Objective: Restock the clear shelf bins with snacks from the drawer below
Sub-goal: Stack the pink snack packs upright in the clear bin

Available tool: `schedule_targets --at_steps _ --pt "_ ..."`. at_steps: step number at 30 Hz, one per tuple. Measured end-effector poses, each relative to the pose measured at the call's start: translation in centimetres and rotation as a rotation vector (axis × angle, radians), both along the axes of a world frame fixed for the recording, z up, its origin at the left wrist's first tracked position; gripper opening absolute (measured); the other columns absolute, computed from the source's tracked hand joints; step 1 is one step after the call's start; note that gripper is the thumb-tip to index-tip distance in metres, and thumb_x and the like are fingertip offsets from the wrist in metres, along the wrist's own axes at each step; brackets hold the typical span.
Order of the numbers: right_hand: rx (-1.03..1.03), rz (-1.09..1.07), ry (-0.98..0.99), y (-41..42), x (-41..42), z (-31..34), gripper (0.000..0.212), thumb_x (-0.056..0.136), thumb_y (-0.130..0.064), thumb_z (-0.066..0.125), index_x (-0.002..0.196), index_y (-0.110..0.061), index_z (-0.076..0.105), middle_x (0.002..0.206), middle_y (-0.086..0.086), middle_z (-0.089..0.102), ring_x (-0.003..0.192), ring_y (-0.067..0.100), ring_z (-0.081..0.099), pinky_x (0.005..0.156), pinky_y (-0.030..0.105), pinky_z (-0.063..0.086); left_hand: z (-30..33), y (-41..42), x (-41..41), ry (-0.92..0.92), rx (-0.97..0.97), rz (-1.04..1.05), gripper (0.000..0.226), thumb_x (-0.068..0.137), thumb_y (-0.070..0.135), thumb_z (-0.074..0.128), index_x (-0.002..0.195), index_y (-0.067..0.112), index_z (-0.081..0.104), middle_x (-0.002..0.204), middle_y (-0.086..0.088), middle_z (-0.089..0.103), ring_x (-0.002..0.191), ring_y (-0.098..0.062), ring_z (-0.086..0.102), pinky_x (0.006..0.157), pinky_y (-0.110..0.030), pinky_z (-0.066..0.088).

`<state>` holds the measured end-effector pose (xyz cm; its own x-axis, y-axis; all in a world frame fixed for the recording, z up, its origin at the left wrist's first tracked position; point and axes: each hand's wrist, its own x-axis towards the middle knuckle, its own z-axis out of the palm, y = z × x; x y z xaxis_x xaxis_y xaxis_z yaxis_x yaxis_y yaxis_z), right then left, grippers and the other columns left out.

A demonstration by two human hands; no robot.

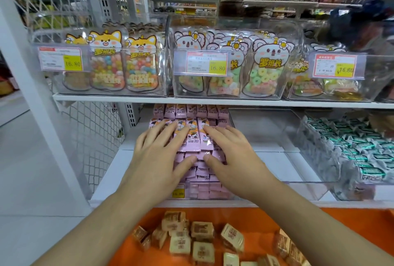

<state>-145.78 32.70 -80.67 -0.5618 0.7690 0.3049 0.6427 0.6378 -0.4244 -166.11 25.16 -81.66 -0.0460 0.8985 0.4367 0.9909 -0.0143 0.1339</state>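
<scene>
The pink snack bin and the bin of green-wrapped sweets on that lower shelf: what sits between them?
In the head view, an empty clear bin sits between the pink snack bin and the green-wrapped sweets.

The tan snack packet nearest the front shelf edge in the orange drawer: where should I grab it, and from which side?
Take the tan snack packet across its two short side edges, coming straight down from above. It lies on top of its neighbours, so its sides look free, while the drawer is open overhead. Both the left hand and right hand rest flat on the pink packets, holding nothing.
</scene>
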Motion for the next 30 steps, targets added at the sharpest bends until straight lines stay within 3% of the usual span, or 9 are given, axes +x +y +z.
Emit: schedule_targets --at_steps 5,7,10,12,15,19,24,27,30 --pt "0.085 0.032 0.075 -2.0 0.5 0.4 0.061 0.102 -0.041 0.057 0.159 -0.029 0.039 0.159 -0.01 0.042 0.152 0.018 0.025 0.126 0.041 0.025 0.2 -3.5 0.0 -0.072 0.02 -0.049 0.067 0.1 0.072 0.036 0.16 0.044 0.027 0.166 0.018 0.026 0.156 -0.011 0.013 0.123 -0.035 0.012" --pt "0.135 0.045 0.129 -3.4 0.6 0.4 0.057 0.099 -0.039 0.058 0.153 -0.024 0.048 0.153 -0.006 0.049 0.147 0.019 0.034 0.123 0.042 0.031 0.3 -5.1 0.1 -0.113 0.043 -0.063 0.063 0.1 0.067 0.041 0.156 0.04 0.039 0.162 0.017 0.034 0.153 -0.011 0.021 0.122 -0.037 0.02" --pt "0.152 0.102 0.141 -6.6 0.6 -0.6 0.048 0.101 -0.033 0.062 0.146 -0.02 0.055 0.145 -0.002 0.052 0.137 0.018 0.042 0.115 0.03 0.035 -0.8 -8.1 -0.6 -0.197 0.05 -0.06 0.058 0.1 0.06 0.046 0.15 0.031 0.051 0.152 0.012 0.048 0.145 -0.014 0.038 0.12 -0.04 0.031" --pt "0.095 0.19 0.09 -8.9 0.2 -2.7 0.045 0.1 -0.033 0.062 0.143 -0.02 0.056 0.142 -0.002 0.051 0.135 0.016 0.043 0.111 0.026 0.036 -3.1 -10.4 -1.2 -0.234 0.012 -0.029 0.056 0.1 0.058 0.046 0.147 0.028 0.055 0.148 0.011 0.052 0.14 -0.015 0.045 0.118 -0.039 0.036" --pt "-0.084 0.319 -0.036 -11.6 -1.0 -8.0 0.048 0.1 -0.036 0.061 0.146 -0.025 0.052 0.144 -0.007 0.048 0.138 0.014 0.041 0.114 0.032 0.039 -8.6 -13.9 -2.2 -0.256 -0.155 0.069 0.059 0.098 0.056 0.048 0.148 0.024 0.054 0.149 0.003 0.053 0.14 -0.019 0.047 0.117 -0.044 0.04" --pt "-0.343 0.495 -0.305 -13.8 -3.8 -16.8 0.057 0.103 -0.041 0.058 0.155 -0.033 0.038 0.158 -0.007 0.036 0.147 0.02 0.035 0.116 0.044 0.04 -15.1 -17.6 -4.9 -0.186 -0.397 0.256 0.075 0.095 0.064 0.035 0.159 0.026 0.039 0.164 -0.007 0.037 0.149 -0.033 0.037 0.118 -0.054 0.038" --pt "-0.502 0.732 -0.409 -16.2 -9.8 -26.2 0.063 0.095 -0.033 0.068 0.153 -0.031 0.043 0.157 0.001 0.043 0.145 0.025 0.042 0.12 0.041 0.037 -19.3 -19.8 -8.4 -0.265 -0.579 0.393 0.074 0.105 0.058 0.033 0.166 0.029 0.003 0.174 0.0 0.007 0.159 -0.03 0.01 0.128 -0.047 0.017" --pt "-0.481 0.869 -0.467 -16.7 -13.5 -30.2 0.066 0.09 -0.016 0.073 0.152 -0.02 0.05 0.161 0.007 0.043 0.149 0.023 0.038 0.125 0.036 0.025 -21.0 -20.2 -9.0 -0.469 -0.611 0.409 0.076 0.105 0.057 0.035 0.165 0.033 -0.005 0.174 0.006 0.003 0.16 -0.022 0.005 0.13 -0.045 0.013" --pt "-0.329 0.992 -0.589 -16.9 -16.7 -33.3 0.068 0.089 -0.018 0.075 0.152 -0.02 0.051 0.164 0.008 0.039 0.152 0.024 0.032 0.122 0.032 0.014 -22.0 -19.8 -8.8 -0.6 -0.578 0.417 0.077 0.105 0.058 0.036 0.164 0.037 -0.008 0.174 0.008 -0.002 0.16 -0.014 0.001 0.13 -0.036 0.006"
